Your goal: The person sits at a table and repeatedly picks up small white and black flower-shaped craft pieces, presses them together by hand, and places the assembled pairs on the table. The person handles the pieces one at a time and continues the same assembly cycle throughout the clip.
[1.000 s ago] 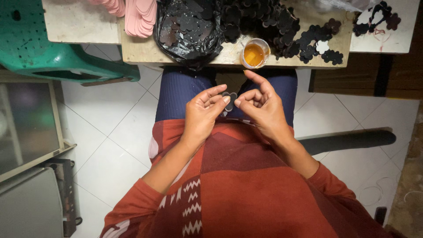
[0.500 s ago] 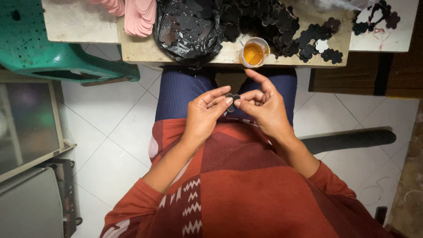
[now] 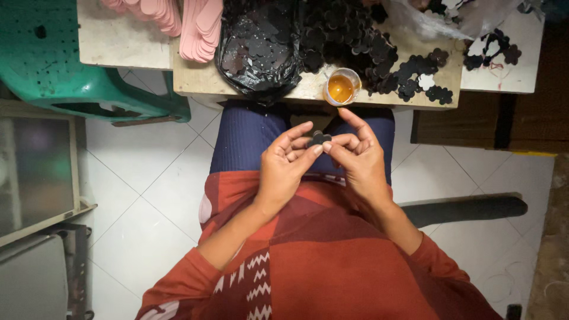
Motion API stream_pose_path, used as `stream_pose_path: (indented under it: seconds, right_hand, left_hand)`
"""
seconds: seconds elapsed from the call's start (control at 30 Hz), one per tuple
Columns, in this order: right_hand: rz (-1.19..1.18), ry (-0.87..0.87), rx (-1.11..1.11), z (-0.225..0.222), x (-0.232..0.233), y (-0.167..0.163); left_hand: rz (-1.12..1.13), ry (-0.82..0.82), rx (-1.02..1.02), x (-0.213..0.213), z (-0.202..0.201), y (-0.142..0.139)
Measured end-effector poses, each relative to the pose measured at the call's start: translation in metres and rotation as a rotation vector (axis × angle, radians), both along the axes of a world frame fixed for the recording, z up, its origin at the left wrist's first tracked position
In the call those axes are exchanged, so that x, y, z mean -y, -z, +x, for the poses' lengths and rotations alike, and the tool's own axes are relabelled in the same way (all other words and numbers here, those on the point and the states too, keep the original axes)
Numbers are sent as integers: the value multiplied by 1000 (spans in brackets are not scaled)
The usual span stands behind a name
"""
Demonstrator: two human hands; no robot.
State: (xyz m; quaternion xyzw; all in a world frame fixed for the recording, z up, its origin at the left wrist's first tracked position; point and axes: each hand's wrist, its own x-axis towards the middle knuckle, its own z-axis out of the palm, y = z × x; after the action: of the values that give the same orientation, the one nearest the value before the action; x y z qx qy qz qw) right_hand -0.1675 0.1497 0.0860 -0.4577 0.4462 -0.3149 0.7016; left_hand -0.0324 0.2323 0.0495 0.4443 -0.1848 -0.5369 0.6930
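Two hands, the left hand (image 3: 287, 166) and right hand (image 3: 355, 160), pinch one small black flower piece (image 3: 319, 139) over the lap; loosened fingertips could probably drop it.

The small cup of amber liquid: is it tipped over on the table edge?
No, the small cup stands upright at the wooden table's front edge, its amber liquid level inside, beside the pile of black flower-shaped pieces.

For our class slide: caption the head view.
Both hands, left and right, pinch a small black flower-shaped piece over the lap.
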Motion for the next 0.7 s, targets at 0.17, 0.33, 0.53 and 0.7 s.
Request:
stream_pose_path:
  seconds: [0.17,0.33,0.53,0.7]
  right_hand:
    - [33,12,52,-7,-16,6]
    - [11,-10,51,-14,-32,7]
    - [81,-11,102,-20,-39,7]
    - [114,81,154,-26,-38,14]
  left_hand:
    - [47,16,56,-15,-4,2]
    - [24,26,-30,-29,-5,7]
    - [48,34,-23,-38,-5,6]
    - [102,47,19,-44,0,11]
